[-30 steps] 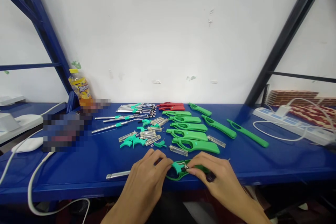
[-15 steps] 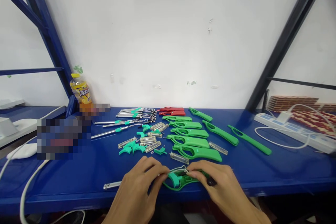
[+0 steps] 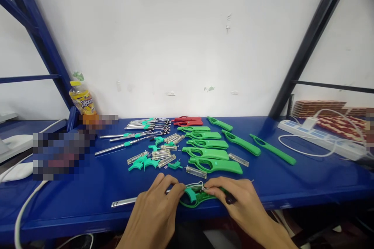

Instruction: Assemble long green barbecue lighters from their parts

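At the table's front edge lies an open green lighter shell (image 3: 201, 203), with a teal trigger (image 3: 191, 195) in it. My left hand (image 3: 159, 202) is closed at its left end, fingertips pinched by the neck, where a silver metal tube (image 3: 125, 202) sticks out to the left. A white wire (image 3: 194, 184) loops above the trigger. My right hand (image 3: 238, 200) pinches the wire's end over the shell with thumb and forefinger. Tucked under its fingers is a dark rounded tool handle (image 3: 230, 199); the rest of it is mostly hidden. The shell's right end is covered by my right hand.
Beyond my hands lie several green shells (image 3: 216, 166), red shells (image 3: 187, 122), clear fuel tanks (image 3: 196, 172), teal triggers (image 3: 152, 162) and metal tubes with wires (image 3: 113, 149). A drink bottle (image 3: 83, 103) stands back left; a power strip (image 3: 321, 140) lies right.
The whole view has shifted slightly, so the table's things appear a little further left. My right fingertips have edged closer to the trigger with the wire; both hands keep their pinch.
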The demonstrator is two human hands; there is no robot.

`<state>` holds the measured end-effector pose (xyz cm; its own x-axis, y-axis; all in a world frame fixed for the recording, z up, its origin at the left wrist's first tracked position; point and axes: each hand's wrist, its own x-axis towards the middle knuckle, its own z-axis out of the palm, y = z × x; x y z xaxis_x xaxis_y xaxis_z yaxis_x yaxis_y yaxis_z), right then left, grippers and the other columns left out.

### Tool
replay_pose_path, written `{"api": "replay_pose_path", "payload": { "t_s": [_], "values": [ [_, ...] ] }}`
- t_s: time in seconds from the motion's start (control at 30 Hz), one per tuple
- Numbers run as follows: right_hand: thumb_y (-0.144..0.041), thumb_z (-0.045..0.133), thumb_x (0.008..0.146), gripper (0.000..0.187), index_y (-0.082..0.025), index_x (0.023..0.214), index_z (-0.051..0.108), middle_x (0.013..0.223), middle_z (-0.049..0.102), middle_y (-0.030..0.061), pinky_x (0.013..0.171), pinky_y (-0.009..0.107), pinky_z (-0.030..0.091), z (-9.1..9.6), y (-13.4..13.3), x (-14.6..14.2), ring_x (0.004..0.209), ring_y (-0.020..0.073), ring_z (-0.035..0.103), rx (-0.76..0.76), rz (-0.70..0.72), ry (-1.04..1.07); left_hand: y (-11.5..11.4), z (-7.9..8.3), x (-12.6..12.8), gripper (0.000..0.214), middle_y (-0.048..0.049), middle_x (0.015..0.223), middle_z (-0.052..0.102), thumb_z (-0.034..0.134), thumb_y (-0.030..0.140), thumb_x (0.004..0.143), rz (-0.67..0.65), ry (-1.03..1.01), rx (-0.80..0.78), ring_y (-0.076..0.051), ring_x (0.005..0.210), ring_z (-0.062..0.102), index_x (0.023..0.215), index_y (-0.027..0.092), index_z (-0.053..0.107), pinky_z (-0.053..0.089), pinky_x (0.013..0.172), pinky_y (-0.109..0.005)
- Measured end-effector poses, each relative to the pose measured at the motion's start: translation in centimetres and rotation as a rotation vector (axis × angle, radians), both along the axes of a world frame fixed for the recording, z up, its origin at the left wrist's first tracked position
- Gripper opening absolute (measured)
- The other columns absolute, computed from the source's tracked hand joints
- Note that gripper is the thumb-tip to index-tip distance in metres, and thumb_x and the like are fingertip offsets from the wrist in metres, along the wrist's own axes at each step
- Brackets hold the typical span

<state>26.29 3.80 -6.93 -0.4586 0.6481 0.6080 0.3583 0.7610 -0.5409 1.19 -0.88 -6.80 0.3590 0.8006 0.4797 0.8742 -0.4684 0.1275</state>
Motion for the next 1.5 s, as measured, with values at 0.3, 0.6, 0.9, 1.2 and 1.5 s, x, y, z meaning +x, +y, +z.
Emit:
{"api": "replay_pose_path", "payload": {
  "t_s": [0.3, 0.6, 0.9, 1.2, 1.5],
  "values": [
    [-0.024, 0.067, 0.104, 0.009, -0.028, 0.105, 0.075, 0.094, 0.083, -0.005, 0.073, 0.021, 0.054, -0.11, -0.14, -0.04, 0.079, 0.0142, 0.079, 0.004, -0.025, 0.0, -0.38, 0.81, 0.02, 0.033, -0.003, 0.098, 0.07, 0.041, 0.013, 0.106, 0.047, -0.047, 0.034, -0.022, 0.087, 0.07, 0.107, 0.027, 0.071, 0.061, 0.071, -0.031],
    [-0.026, 0.069, 0.103, 0.005, -0.028, 0.103, 0.074, 0.097, 0.08, -0.0047, 0.074, 0.024, 0.051, 0.6, -0.46, 0.08, 0.084, 0.014, 0.075, -0.072, 0.004, -0.079, -0.38, 0.56, 0.66, 0.029, -0.0029, 0.099, 0.071, 0.045, 0.011, 0.104, 0.05, 0.062, 0.039, -0.022, 0.086, 0.071, 0.109, 0.026, 0.07, 0.057, 0.061, -0.026],
    [-0.029, 0.065, 0.105, 0.011, -0.027, 0.101, 0.075, 0.096, 0.069, 0.0006, 0.071, 0.029, 0.047, 0.85, -0.76, 0.31, 0.08, 0.0158, 0.068, -0.054, -0.046, -0.128, 0.18, 0.23, 0.67, 0.029, -0.0035, 0.099, 0.072, 0.043, 0.016, 0.108, 0.015, 0.024, 0.114, -0.021, 0.084, 0.073, 0.115, 0.024, 0.07, 0.059, 0.061, -0.026],
    [-0.022, 0.067, 0.103, 0.008, -0.025, 0.099, 0.073, 0.091, 0.073, -0.0009, 0.069, 0.026, 0.049, 0.55, -0.6, 0.02, 0.079, 0.0141, 0.069, -0.012, -0.006, -0.041, 0.45, 0.14, 0.4, 0.023, -0.0038, 0.1, 0.071, 0.047, 0.014, 0.107, -0.038, 0.018, 0.128, -0.022, 0.086, 0.064, 0.112, 0.023, 0.068, 0.058, 0.066, -0.029],
    [-0.025, 0.066, 0.104, 0.009, -0.024, 0.102, 0.074, 0.093, 0.08, -0.0001, 0.07, 0.026, 0.054, 0.27, -0.47, -0.06, 0.077, 0.0161, 0.076, 0.001, -0.028, -0.024, 0.14, 0.66, 0.54, 0.043, -0.0045, 0.106, 0.072, 0.046, -0.004, 0.095, -0.014, 0.012, 0.096, -0.022, 0.092, 0.063, 0.119, 0.024, 0.07, 0.057, 0.061, -0.026]
  ]
}}
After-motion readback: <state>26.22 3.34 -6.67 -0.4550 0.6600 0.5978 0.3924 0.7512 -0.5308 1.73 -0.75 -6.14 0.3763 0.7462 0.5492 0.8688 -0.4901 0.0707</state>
